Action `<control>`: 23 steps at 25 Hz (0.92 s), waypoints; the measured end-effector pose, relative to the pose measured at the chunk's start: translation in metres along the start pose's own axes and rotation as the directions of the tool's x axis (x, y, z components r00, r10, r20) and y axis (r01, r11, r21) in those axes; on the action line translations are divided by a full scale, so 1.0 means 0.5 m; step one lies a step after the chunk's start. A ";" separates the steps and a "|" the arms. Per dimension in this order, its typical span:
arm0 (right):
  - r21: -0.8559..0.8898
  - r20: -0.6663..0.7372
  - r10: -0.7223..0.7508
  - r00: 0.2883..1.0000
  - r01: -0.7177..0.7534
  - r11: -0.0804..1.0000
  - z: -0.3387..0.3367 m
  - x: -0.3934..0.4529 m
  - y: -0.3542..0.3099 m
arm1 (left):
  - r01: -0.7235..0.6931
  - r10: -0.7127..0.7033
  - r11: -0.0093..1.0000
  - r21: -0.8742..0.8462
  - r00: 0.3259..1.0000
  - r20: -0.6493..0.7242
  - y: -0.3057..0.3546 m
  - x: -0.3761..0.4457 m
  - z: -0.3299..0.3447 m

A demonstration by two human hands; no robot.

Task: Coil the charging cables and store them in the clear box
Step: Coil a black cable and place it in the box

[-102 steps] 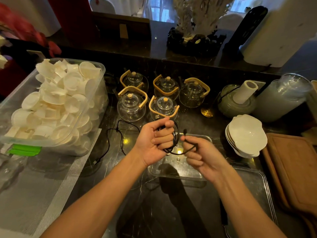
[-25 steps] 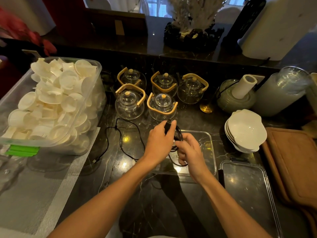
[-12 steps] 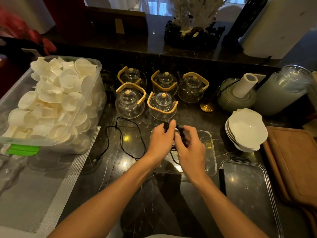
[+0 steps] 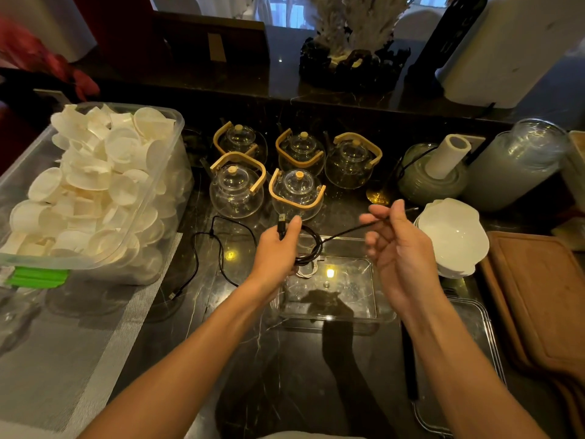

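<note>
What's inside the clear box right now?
In the clear box one white coiled cable lies at its far left corner, partly covered by the left hand and the black cable coil it holds above. The rest shows only reflections.

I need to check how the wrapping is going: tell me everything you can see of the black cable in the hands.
The black cable is thin and mostly wound into a small coil gripped by the left hand, its USB plug sticking up above the fingers. One taut tail runs rightward to the right hand, which pinches it. The coil hangs above the clear box.
</note>
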State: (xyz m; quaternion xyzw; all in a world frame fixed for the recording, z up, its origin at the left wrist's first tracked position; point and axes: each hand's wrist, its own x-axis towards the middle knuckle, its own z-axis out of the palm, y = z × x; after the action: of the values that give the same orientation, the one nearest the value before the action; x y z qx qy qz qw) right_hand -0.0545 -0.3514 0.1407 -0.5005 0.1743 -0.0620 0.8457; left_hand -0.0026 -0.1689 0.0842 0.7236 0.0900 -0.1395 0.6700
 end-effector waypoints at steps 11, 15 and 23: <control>-0.386 0.075 0.397 0.915 -0.340 0.857 -0.023 0.012 0.082 | -0.167 0.156 0.986 0.019 0.953 0.259 0.032 -0.001 0.019; -0.330 0.161 0.364 0.917 -0.297 0.896 -0.020 0.013 0.100 | -0.165 0.146 0.985 0.056 0.956 0.254 0.026 0.000 0.023; -0.080 0.234 0.246 0.941 -0.234 0.969 -0.014 0.005 0.132 | 0.046 -0.045 0.999 0.001 0.958 0.285 0.003 -0.011 0.029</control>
State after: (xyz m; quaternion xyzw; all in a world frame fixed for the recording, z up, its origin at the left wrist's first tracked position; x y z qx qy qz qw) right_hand -0.0591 -0.3253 0.0796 -0.5007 0.1311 0.1073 0.8489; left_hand -0.0085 -0.1829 0.0865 0.6919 0.0097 -0.2572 0.6746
